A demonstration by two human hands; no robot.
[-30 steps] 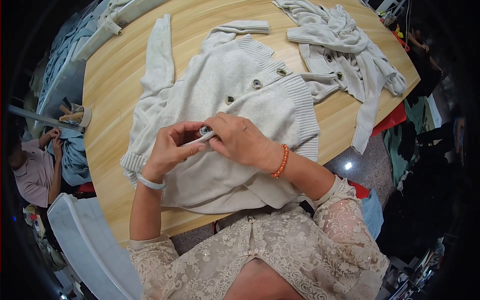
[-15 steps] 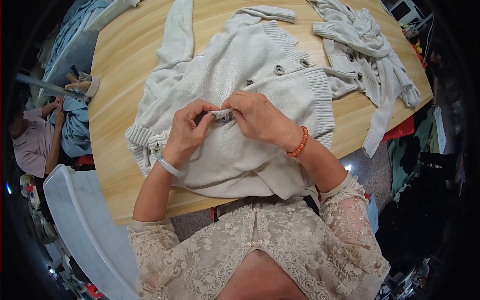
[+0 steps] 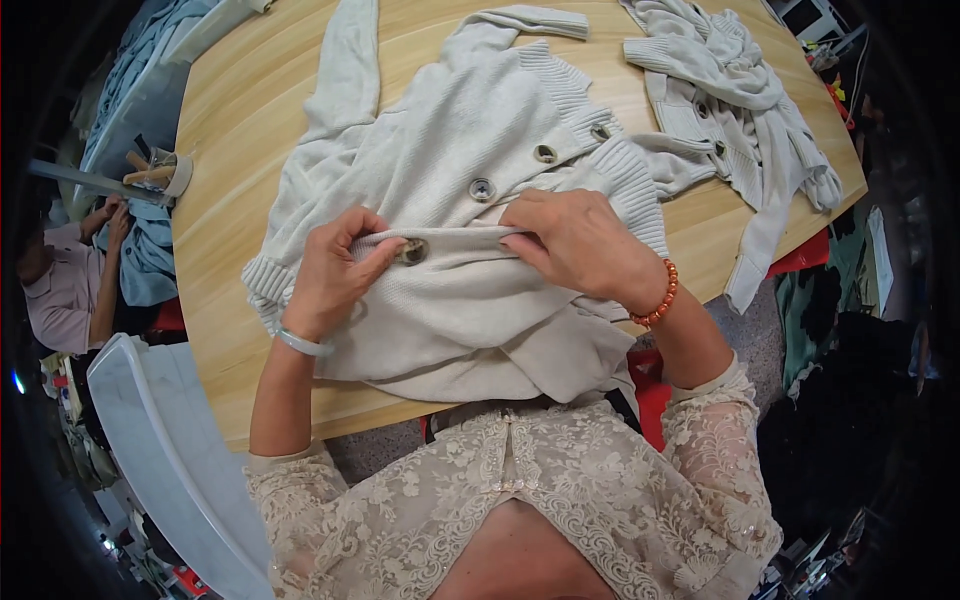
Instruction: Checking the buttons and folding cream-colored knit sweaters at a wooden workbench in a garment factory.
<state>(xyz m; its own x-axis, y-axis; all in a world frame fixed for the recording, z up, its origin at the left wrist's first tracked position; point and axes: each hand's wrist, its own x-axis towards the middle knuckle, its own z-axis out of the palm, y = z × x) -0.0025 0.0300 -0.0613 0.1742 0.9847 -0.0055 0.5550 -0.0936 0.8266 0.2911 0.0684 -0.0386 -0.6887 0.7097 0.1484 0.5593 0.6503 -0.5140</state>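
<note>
A cream knitted cardigan lies spread on the wooden table in front of me. My left hand pinches its button edge between thumb and fingers, right beside a brown button. Farther right along the same edge, my right hand grips the knit, so a strip is stretched straight between both hands. Above that strip a dark round button and another button show on the front. The ribbed hem lies toward the right, partly behind my right hand.
A second cream cardigan lies crumpled at the table's far right, one sleeve over the edge. A small holder with tools stands at the left edge. A white bin is at lower left. Beyond it a co-worker handles blue cloth.
My hands have moved apart, left hand leftward and right hand rightward, pulling the button edge straight. More buttons are now uncovered.
</note>
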